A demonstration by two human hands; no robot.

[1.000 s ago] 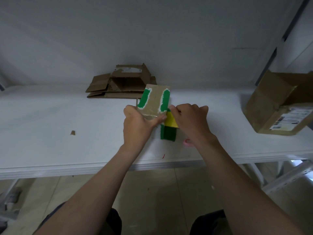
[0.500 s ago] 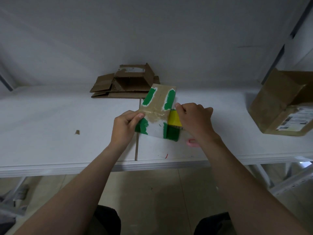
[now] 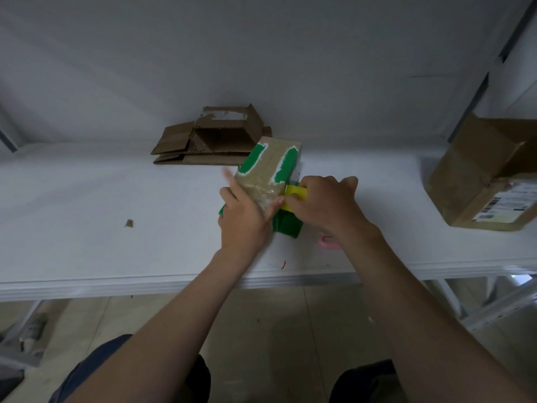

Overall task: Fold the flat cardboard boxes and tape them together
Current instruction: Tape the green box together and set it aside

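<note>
My left hand (image 3: 244,219) presses the box (image 3: 268,165) flat-fingered, right hand (image 3: 325,205) grips the tape (image 3: 297,193); slack could wrinkle it.

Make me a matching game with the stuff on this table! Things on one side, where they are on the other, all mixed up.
Things:
1. tape roll
2. green box
3. flat cardboard
4. labelled box

Places:
A. at the back of the table
B. far right of the table
C. held in the right hand
D. under the left hand

Pairs: 1-C, 2-D, 3-A, 4-B.
</note>
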